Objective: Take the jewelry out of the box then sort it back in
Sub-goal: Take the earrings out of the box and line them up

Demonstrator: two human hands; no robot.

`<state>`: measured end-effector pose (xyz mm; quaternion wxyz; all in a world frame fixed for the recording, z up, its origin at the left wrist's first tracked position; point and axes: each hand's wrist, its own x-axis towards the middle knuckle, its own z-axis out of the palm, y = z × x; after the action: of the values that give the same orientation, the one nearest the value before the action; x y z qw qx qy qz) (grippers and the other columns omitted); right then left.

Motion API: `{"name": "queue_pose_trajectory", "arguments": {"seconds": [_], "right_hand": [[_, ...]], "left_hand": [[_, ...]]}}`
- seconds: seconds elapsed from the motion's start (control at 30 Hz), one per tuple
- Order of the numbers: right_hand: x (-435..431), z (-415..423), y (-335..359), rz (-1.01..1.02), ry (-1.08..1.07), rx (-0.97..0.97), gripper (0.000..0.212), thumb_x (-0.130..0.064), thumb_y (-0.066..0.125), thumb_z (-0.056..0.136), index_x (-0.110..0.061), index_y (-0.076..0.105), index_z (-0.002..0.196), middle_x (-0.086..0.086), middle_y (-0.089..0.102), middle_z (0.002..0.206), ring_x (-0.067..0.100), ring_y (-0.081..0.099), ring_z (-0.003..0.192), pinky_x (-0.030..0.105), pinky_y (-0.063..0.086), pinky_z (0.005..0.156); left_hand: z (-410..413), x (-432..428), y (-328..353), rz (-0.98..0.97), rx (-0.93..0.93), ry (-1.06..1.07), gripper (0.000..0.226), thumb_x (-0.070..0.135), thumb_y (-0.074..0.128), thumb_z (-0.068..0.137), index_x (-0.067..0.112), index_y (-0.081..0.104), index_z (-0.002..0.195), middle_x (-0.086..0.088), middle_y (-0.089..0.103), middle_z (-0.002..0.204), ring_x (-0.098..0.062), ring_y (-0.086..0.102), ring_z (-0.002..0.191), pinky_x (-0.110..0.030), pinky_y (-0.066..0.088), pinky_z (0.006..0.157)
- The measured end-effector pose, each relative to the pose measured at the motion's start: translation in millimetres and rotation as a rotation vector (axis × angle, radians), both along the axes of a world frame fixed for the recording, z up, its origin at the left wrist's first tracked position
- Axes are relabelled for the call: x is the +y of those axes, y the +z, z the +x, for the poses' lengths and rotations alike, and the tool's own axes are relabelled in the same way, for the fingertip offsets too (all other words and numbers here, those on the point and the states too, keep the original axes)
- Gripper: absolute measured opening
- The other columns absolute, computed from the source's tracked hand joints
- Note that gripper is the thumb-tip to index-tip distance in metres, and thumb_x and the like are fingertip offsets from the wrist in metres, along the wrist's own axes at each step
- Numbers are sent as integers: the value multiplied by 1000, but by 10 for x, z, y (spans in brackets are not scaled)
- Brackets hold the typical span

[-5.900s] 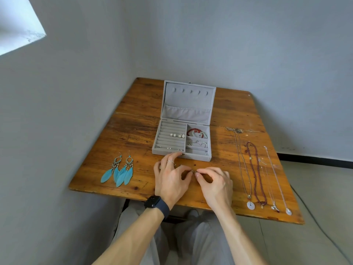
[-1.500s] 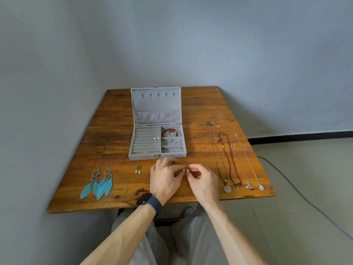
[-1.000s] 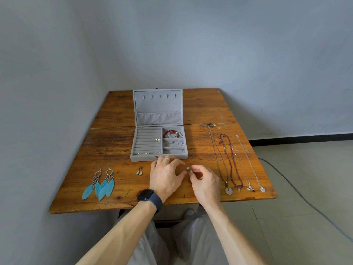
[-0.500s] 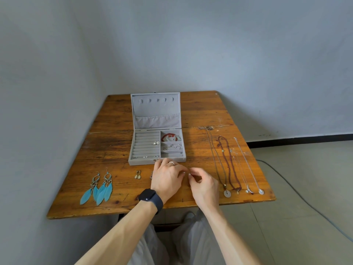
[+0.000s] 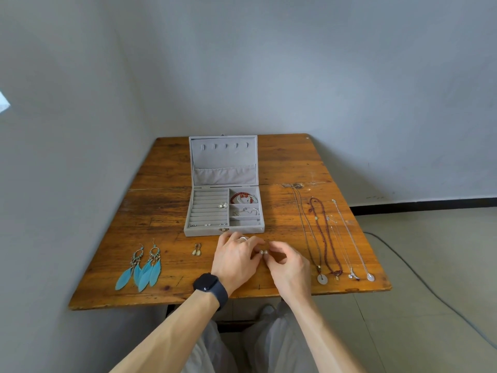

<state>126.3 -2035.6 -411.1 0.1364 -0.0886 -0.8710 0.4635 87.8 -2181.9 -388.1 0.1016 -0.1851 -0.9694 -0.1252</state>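
Note:
The grey jewelry box (image 5: 207,232) stands open in the middle of the wooden table (image 5: 156,208), with a red bead bracelet (image 5: 240,196), silver bangles and small studs inside. Just in front of it my left hand (image 5: 234,258) and my right hand (image 5: 289,262) meet fingertip to fingertip, each pinching one of two small pearl stud earrings (image 5: 263,253) held side by side over the table. Two blue feather earrings (image 5: 142,267) lie at the front left, a small gold drop pair (image 5: 197,250) beside my left hand. Several necklaces (image 5: 326,238) lie stretched out on the right.
The table stands in a corner, with grey walls to the left and behind. Its front edge is right below my wrists. A cable (image 5: 419,278) runs over the tiled floor on the right. My knees show under the table.
More jewelry has left the box since the oldest frame: the gold drop pair now lies on the table. My hands stayed in front of the box, working the pearl studs between the fingertips.

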Motion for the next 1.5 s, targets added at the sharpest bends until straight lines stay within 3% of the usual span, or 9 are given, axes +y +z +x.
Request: {"name": "queue_pose_trajectory", "arguments": {"seconds": [0.1, 0.23, 0.43, 0.6, 0.7, 0.87, 1.0, 1.3, 1.5], "right_hand": [[-2, 4, -1, 11, 0, -11, 29, -25, 78, 86, -31, 72, 114, -30, 61, 99, -13, 56, 85, -4, 36, 72], [5, 19, 7, -24, 12, -30, 30, -21, 79, 85, -32, 72, 112, -23, 70, 104, -3, 66, 85, -2, 41, 71], [19, 91, 87, 1, 73, -57, 35, -21, 79, 84, -35, 68, 114, -24, 67, 105, -3, 65, 74, 7, 50, 65], [-9, 94, 195, 41, 121, -72, 42, -20, 79, 84, -54, 59, 99, -29, 65, 103, -6, 63, 80, 6, 46, 68], [-47, -17, 264, 100, 139, 0, 37, -16, 79, 83, -49, 67, 94, -28, 66, 95, -6, 62, 83, 4, 44, 69], [-163, -449, 461, 219, 259, 79, 22, -20, 71, 89, -38, 71, 103, -27, 64, 100, -5, 62, 93, 6, 46, 71], [-350, -903, 555, 333, 325, 78, 20, -27, 64, 94, -32, 70, 112, -24, 63, 110, -1, 60, 104, 23, 49, 93], [-753, -1603, 603, 727, 407, -33, 39, -42, 51, 100, -28, 61, 135, -7, 57, 125, 15, 48, 120, 27, 45, 97], [-850, -1660, 552, 804, 384, -53, 27, -35, 63, 95, -27, 70, 120, -7, 60, 119, 14, 51, 116, 25, 44, 96]], "left_hand": [[7, -9, 14, -5, -7, -8, 30, 40, 53, 97, 37, 61, 125, 14, 73, 107, -11, 56, 114, -34, 21, 113], [23, -77, 37, -14, -22, -2, 31, 40, 50, 98, 38, 61, 126, 14, 70, 116, -10, 52, 119, -33, 18, 115], [-4, -309, 118, 16, 3, 53, 33, 42, 48, 99, 38, 60, 130, 14, 66, 124, -10, 51, 123, -32, 20, 115], [-98, -588, 258, 91, 117, 88, 24, 33, 60, 93, 34, 71, 114, 12, 69, 111, -16, 61, 107, -37, 39, 104], [-241, -764, 296, 147, 171, 147, 25, 25, 69, 87, 29, 72, 112, 6, 68, 117, -19, 62, 112, -40, 46, 100], [-572, -964, 267, 114, -4, 255, 50, 36, 42, 102, 29, 37, 151, 1, 29, 162, -19, 24, 150, -39, 20, 121], [-799, -1066, 145, 66, -187, 258, 58, 45, 19, 106, 27, 8, 160, 8, -3, 167, -11, -2, 153, -44, 4, 124], [-855, -1100, -65, 82, -254, 256, 58, 50, 9, 105, 29, 8, 160, 14, 1, 166, -3, -13, 150, -41, -4, 122], [-846, -1100, -95, 103, -239, 262, 57, 48, 10, 105, 29, 10, 160, 13, 2, 167, -4, -12, 151, -41, -4, 122]]}}
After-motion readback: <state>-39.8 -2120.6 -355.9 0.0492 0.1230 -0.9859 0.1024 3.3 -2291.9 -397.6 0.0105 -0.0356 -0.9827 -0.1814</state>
